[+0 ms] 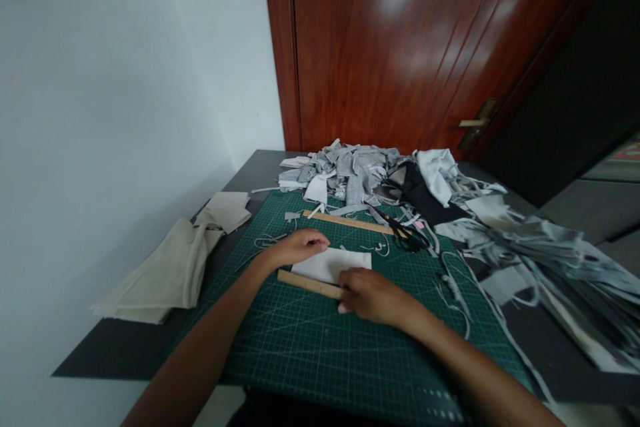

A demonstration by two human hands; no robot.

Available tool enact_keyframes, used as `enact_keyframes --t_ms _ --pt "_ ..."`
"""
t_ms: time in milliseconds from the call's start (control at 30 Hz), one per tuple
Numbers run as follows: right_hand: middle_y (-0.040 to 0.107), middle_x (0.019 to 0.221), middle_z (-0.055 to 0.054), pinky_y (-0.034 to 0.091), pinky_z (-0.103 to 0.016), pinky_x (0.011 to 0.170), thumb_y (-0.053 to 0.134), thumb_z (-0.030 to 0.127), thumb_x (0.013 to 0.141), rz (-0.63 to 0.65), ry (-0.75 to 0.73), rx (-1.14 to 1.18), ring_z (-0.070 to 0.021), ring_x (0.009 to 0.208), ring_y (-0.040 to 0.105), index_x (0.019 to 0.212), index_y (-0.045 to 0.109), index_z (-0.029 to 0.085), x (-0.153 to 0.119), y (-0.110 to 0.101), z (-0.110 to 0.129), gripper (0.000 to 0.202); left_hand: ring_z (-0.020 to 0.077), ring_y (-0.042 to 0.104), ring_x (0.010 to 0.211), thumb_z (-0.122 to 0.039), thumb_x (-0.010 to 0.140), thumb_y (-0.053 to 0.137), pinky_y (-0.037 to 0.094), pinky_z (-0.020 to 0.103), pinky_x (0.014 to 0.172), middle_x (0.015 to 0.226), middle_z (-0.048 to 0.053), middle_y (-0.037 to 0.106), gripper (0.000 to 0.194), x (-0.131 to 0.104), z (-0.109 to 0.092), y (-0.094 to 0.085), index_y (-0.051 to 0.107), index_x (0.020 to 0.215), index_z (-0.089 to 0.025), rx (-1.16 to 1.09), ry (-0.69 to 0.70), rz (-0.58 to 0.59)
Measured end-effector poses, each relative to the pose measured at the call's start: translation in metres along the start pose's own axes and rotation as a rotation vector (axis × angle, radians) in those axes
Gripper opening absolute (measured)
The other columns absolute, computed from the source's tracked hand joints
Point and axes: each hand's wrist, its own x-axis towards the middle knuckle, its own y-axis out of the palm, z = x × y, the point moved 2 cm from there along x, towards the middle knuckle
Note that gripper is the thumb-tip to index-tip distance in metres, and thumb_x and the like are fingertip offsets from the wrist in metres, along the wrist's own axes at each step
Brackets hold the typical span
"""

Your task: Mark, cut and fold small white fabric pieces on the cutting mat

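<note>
White cloth point(327, 265) lies flat on the mat point(300, 347), long way from nine to three o'clock. It is at four o'clock from the left hand point(299, 247), which is loosely curled. It is at ten from the right hand point(367, 293), bent over cloth and ruler point(306, 282). Both are close; I cannot tell if either grips.

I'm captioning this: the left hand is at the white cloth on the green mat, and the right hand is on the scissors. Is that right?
Not the scissors: the head view shows the right hand at the nearer wooden strip and white cloth, with the scissors lying apart. The left hand is at that cloth on the green mat.
</note>
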Motion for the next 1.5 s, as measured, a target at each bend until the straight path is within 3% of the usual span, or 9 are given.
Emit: enact_keyframes --t_ms 200,333,467,600,867,1033,1167,1300,1500 --pt "0.071 0.095 -0.004 0.042 -0.026 0.075 0.062 0.022 0.093 -0.103 -0.05 0.048 -0.0197 0.088 0.065 0.093 0.067 0.021 -0.001 -0.03 -0.027 0.005 0.0227 0.069 0.098 -0.054 0.09 0.064 0.051 0.034 0.09 0.102 0.007 0.079 0.038 0.005 0.011 -0.004 0.076 0.096 -0.019 -0.186 -0.111 -0.048" --pt "0.072 0.101 -0.01 0.043 -0.03 0.084 0.049 0.023 0.101 -0.341 0.042 -0.073 -0.0238 0.096 0.065 0.105 0.067 0.019 -0.001 -0.05 -0.042 0.019 0.0224 0.07 0.093 -0.063 0.092 0.056 0.052 0.035 0.086 0.1 0.011 0.078 0.051 0.006 0.017 -0.003 0.075 0.094 -0.016 -0.305 -0.14 -0.114" --pt "0.073 0.104 -0.011 0.044 -0.03 0.083 0.045 0.03 0.105 -0.302 0.012 -0.061 -0.0244 0.095 0.067 0.114 0.065 0.018 0.004 -0.045 -0.04 0.025 0.0202 0.069 0.082 -0.059 0.09 0.061 0.053 0.033 0.076 0.092 0.011 0.076 0.046 0.007 0.018 -0.003 0.072 0.096 -0.014 -0.446 -0.206 -0.165" --pt "0.074 0.111 -0.012 0.045 -0.03 0.084 0.042 0.033 0.107 -0.266 0.022 -0.088 -0.0246 0.098 0.069 0.123 0.062 0.019 0.009 -0.033 -0.031 0.03 0.0151 0.065 0.071 -0.044 0.083 0.068 0.047 0.024 0.06 0.085 0.004 0.07 0.038 0.009 0.019 -0.009 0.068 0.109 -0.016 -0.574 -0.271 -0.469" --pt "0.072 0.115 -0.013 0.046 -0.035 0.093 0.038 0.035 0.109 -0.216 -0.17 -0.137 -0.0254 0.105 0.067 0.132 0.063 0.017 0.015 -0.025 -0.035 0.039 0.0169 0.059 0.072 -0.059 0.091 0.05 0.045 0.026 0.06 0.084 0.006 0.066 0.046 0.002 0.008 -0.028 0.066 0.099 -0.016 -0.431 -0.195 -0.942" --pt "0.071 0.119 -0.012 0.045 -0.036 0.1 0.046 0.027 0.105 -0.175 -0.277 -0.105 -0.025 0.112 0.064 0.133 0.065 0.02 0.021 -0.011 -0.04 0.035 0.0199 0.062 0.087 -0.04 0.098 0.051 0.049 0.033 0.08 0.092 0.005 0.068 0.027 -0.001 -0.024 -0.004 0.067 0.094 -0.019 0.131 0.075 -0.716" --pt "0.072 0.107 -0.011 0.048 -0.034 0.09 0.065 0.024 0.093 -0.206 -0.251 0.002 -0.0248 0.101 0.065 0.112 0.073 0.016 0.025 -0.008 -0.044 0.023 0.0237 0.059 0.094 -0.031 0.102 0.049 0.046 0.04 0.088 0.092 0.007 0.068 0.025 -0.008 -0.061 0.048 0.069 0.092 -0.019 0.611 0.385 -0.377" --pt "0.069 0.091 -0.004 0.046 -0.027 0.074 0.072 0.016 0.083 -0.205 -0.232 0.133 -0.0185 0.082 0.063 0.096 0.074 0.018 0.029 -0.011 -0.048 0.014 0.0225 0.058 0.087 -0.038 0.1 0.06 0.046 0.039 0.08 0.085 0.005 0.066 0.027 -0.021 -0.084 0.105 0.068 0.083 -0.019 0.75 0.728 -0.034" --pt "0.067 0.079 0.001 0.039 -0.023 0.064 0.079 0.017 0.078 -0.178 -0.125 0.243 -0.0142 0.071 0.058 0.09 0.073 0.017 0.038 -0.011 -0.058 0.013 0.0246 0.063 0.091 -0.042 0.099 0.061 0.051 0.04 0.087 0.086 0.007 0.068 0.027 -0.039 -0.082 0.12 0.069 0.088 -0.018 0.78 0.59 0.04"
